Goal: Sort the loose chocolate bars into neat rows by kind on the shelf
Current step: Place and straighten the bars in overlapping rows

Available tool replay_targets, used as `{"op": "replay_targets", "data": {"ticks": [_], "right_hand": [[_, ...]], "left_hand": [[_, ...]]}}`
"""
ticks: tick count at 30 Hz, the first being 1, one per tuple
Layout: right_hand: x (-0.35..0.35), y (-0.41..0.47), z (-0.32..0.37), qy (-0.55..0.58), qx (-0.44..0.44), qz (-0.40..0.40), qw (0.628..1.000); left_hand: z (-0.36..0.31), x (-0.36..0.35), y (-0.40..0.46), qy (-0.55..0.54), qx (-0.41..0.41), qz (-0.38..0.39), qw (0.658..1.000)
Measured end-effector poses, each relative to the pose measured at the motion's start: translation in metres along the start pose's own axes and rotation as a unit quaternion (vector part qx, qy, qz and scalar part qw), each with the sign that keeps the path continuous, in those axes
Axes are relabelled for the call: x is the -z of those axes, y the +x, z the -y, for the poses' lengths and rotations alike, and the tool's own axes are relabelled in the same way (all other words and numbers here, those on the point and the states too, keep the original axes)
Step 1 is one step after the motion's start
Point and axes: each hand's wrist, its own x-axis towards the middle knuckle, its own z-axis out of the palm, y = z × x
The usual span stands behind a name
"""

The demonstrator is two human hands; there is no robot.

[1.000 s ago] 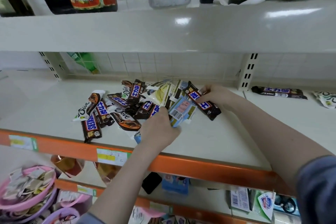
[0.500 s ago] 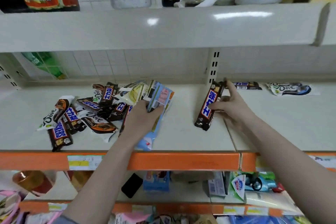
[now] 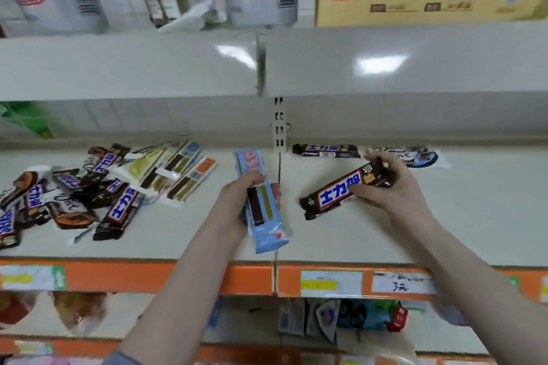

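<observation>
- A loose pile of chocolate bars [image 3: 89, 192] lies at the left end of the shelf [image 3: 189, 243], Snickers and Dove wrappers overlapping.
- Your left hand [image 3: 237, 201] grips a light-blue bar [image 3: 262, 216] near the shelf's front edge, beside the seam.
- Your right hand [image 3: 391, 190] pinches a tilted Snickers bar [image 3: 341, 191] right of the seam.
- Along the back edge lie a second Snickers bar [image 3: 326, 151] and a Dove bar [image 3: 415, 155].
</observation>
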Motion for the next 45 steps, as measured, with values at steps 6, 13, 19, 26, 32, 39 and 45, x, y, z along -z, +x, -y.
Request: {"op": "replay_targets", "data": {"ticks": [6,13,19,26,32,39,45], "right_hand": [[0.041,0.009,-0.014,-0.247,0.043,0.076,0.965],[0.045,0.016,-0.022,-0.412,0.123,0.132,0.893],[0.048,0.02,-0.026,-0.463,0.225,0.168,0.841],[0.042,0.03,-0.019,-0.484,0.264,0.23,0.801],[0.032,0.059,-0.013,-0.509,0.289,0.14,0.799],[0.02,0.097,-0.018,-0.513,0.288,0.108,0.801],[0.011,0.115,-0.033,-0.528,0.261,0.107,0.801]], "left_hand": [[0.019,-0.038,0.001,-0.002,0.01,-0.044,0.999],[0.028,-0.042,0.003,0.004,0.009,-0.064,0.998],[0.028,-0.042,0.007,0.004,0.005,-0.065,0.998],[0.03,-0.037,0.009,-0.013,0.001,-0.057,0.998],[0.025,-0.033,0.009,-0.062,0.029,-0.057,0.996],[0.025,-0.03,0.009,-0.067,0.035,-0.036,0.996],[0.025,-0.03,0.009,-0.048,0.033,-0.029,0.998]]}}
